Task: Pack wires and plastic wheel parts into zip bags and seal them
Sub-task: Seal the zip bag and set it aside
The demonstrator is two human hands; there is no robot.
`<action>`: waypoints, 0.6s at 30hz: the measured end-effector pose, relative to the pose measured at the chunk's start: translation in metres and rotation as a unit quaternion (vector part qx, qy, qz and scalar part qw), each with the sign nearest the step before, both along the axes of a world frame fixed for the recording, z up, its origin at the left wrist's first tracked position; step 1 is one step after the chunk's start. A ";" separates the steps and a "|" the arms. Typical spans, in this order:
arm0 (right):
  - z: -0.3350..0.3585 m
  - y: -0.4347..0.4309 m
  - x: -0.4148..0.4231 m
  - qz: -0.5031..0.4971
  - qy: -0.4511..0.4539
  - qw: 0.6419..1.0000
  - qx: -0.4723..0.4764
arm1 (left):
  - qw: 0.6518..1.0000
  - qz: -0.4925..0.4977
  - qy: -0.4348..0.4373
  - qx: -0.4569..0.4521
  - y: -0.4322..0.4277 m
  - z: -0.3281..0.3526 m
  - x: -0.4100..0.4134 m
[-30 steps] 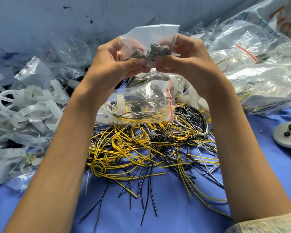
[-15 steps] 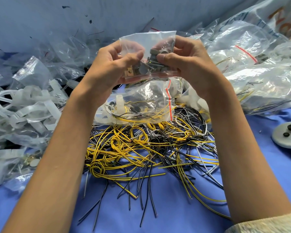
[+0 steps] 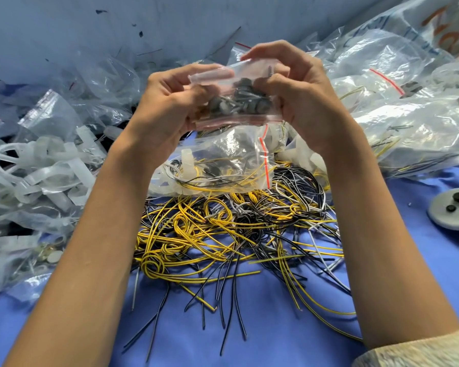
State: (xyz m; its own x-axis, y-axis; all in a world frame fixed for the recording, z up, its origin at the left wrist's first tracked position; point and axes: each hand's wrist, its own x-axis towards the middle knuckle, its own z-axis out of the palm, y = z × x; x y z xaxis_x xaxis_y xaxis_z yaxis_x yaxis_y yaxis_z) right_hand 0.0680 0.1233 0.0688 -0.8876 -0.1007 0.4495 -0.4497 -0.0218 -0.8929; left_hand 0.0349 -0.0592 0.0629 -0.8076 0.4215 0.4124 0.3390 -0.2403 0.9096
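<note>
I hold a small clear zip bag with a red zip strip between both hands, above the table. Dark grey wheel parts bunch inside it. My left hand grips its left side with thumb over the front. My right hand pinches the right side and top edge. The red strip runs along the bag's lower edge, facing me. Below lies a filled zip bag with yellow and black wires and white parts. A loose tangle of yellow, black and white wires spreads on the blue cloth.
White plastic strips and bags pile up at the left. Large clear bags of wires fill the right back. A grey disc with three black pieces lies at the right edge. Blue cloth lies in front.
The bag has been turned over in my hands: its opening with the red strip swung from the far side down toward me, and the wheel parts shifted inside.
</note>
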 end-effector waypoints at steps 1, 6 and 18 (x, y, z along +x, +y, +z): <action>0.000 0.000 0.000 -0.002 0.008 1.000 0.001 | 1.000 -0.009 -0.004 0.003 0.000 0.000 0.000; -0.001 -0.001 0.002 0.019 0.040 0.999 -0.007 | 0.999 -0.036 -0.029 0.010 0.000 0.001 -0.002; -0.001 0.006 -0.004 -0.060 -0.030 0.998 -0.004 | 0.982 0.045 0.101 -0.151 0.001 0.000 0.007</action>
